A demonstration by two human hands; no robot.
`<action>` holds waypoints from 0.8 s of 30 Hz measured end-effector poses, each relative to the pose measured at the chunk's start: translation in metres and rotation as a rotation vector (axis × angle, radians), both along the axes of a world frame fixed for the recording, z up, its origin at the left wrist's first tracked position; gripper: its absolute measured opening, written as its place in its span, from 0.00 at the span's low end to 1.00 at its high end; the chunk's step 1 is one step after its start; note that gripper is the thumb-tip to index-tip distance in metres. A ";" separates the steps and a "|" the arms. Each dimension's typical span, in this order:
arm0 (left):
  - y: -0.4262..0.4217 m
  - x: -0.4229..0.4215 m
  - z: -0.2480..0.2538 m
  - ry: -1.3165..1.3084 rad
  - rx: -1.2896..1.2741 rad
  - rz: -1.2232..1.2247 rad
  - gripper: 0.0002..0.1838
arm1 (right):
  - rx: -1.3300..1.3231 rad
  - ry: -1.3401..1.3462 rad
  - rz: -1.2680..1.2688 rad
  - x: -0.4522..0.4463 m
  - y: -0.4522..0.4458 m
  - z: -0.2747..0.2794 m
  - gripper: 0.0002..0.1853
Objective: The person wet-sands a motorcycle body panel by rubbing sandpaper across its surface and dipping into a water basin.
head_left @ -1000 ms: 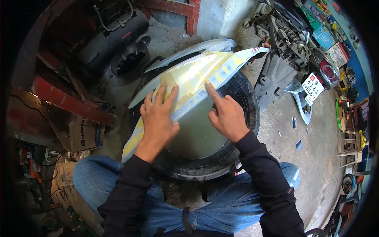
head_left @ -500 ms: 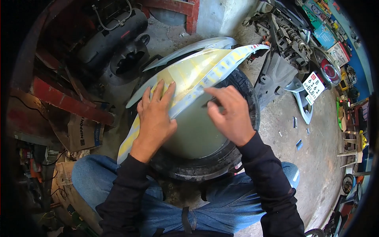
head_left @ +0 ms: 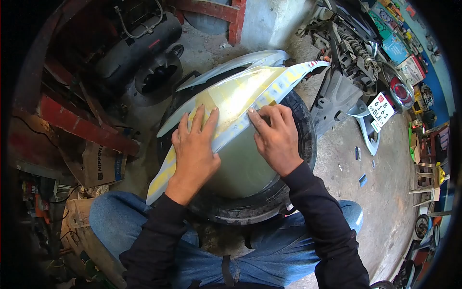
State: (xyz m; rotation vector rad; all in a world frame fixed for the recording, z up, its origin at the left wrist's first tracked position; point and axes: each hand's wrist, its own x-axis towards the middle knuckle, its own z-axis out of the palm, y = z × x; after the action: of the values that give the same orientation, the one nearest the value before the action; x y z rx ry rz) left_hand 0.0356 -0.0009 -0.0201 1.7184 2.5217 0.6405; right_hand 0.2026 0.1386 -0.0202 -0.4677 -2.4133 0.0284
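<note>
A long curved panel (head_left: 240, 91), patched in yellow, white and pale blue, lies across a round black tub (head_left: 231, 212) of cloudy water (head_left: 236, 168). My left hand (head_left: 195, 154) rests on the panel's left part with its fingers spread. At the panel's lower edge, my right hand (head_left: 276, 139) has its index fingertip against the surface and its other fingers curled. Something small and brownish shows at those curled fingers, too small to name. Behind the patched panel sits a second pale panel (head_left: 231, 65).
At the upper right stands a partly stripped motorbike (head_left: 356, 53) with a number plate (head_left: 381, 111). A black tank (head_left: 139, 43) and a red beam (head_left: 82, 120) are on the left, above a cardboard box (head_left: 103, 161). Small blue scraps (head_left: 362, 180) lie on the floor.
My right hand has gone from a pointing touch, through a lift off the edge, back to the panel with its fingers more curled. The panel has shifted slightly; my left hand stays on it.
</note>
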 end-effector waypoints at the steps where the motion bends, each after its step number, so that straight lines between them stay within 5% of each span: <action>1: 0.001 0.000 0.000 0.000 -0.003 -0.003 0.50 | 0.003 -0.008 -0.011 0.001 -0.003 0.000 0.28; 24: 0.000 0.002 -0.012 -0.030 0.006 0.015 0.49 | 0.100 -0.047 -0.088 -0.003 -0.012 -0.004 0.23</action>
State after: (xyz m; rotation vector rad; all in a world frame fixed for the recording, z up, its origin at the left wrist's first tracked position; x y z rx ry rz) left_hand 0.0375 -0.0007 -0.0319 1.6808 2.5174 0.6705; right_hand 0.1996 0.1267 -0.0239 -0.5325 -2.4242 -0.1420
